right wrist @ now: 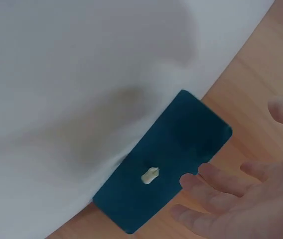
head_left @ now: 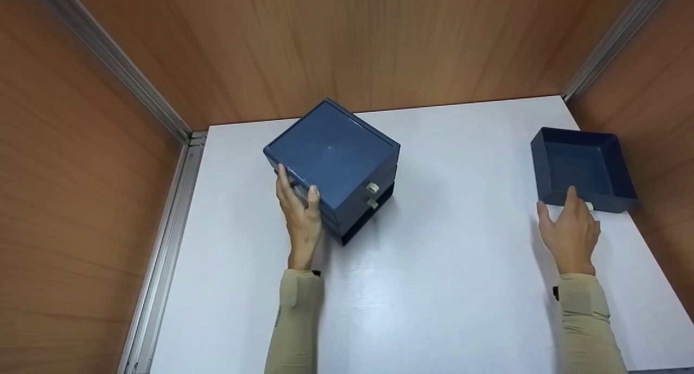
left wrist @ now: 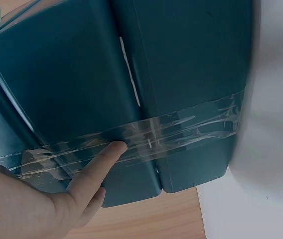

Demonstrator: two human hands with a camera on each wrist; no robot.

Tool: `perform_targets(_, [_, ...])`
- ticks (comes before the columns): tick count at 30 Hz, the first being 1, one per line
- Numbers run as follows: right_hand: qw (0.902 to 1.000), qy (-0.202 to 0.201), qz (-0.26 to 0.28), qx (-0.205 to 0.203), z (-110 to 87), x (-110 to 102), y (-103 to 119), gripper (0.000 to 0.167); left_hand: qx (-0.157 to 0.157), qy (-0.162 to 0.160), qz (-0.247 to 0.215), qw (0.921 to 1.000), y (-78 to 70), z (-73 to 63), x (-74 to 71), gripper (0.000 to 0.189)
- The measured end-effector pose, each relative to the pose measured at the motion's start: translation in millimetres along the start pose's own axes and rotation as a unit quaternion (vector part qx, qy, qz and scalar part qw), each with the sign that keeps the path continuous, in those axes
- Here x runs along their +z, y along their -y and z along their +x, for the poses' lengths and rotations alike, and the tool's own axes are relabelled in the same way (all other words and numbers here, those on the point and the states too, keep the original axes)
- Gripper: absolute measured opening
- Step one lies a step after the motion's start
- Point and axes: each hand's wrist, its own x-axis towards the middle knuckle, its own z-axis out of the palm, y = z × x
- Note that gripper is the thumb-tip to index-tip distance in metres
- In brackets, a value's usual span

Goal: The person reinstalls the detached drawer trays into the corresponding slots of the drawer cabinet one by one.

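A dark blue drawer box stands turned at an angle on the white table, with two pale pull tabs on its front and a dark opening at the bottom. My left hand rests along its left side, fingers extended. In the left wrist view a finger touches the clear tape that runs across the box's side. At the far right lies a loose blue drawer, open side up, with a pale tab on its front. My right hand is right at that front, fingers spread and holding nothing.
The white table is bounded by a wooden back wall and wooden side walls. Metal rails run along the corners. The loose drawer sits by the table's right edge, close to the right wall.
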Motion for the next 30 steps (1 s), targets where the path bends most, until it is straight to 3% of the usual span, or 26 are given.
perform_targets(13, [0.9986,0.021,-0.010,0.048,14.5,-14.1,-34.8,0.092,-0.001,-0.006,0.009,0.9999,1.8,1.2,-0.2,0.111])
perform_targets(21, [0.9959,0.053,-0.013,0.073,28.9,-21.3,-48.9,0.095,-0.004,-0.007,0.011,0.9999,3.2,2.3,1.5,0.094])
perform_targets(30, [0.9951,0.067,-0.011,0.072,36.5,-19.2,-61.5,0.094,-0.005,-0.001,0.006,1.0000,1.5,3.6,4.1,0.091])
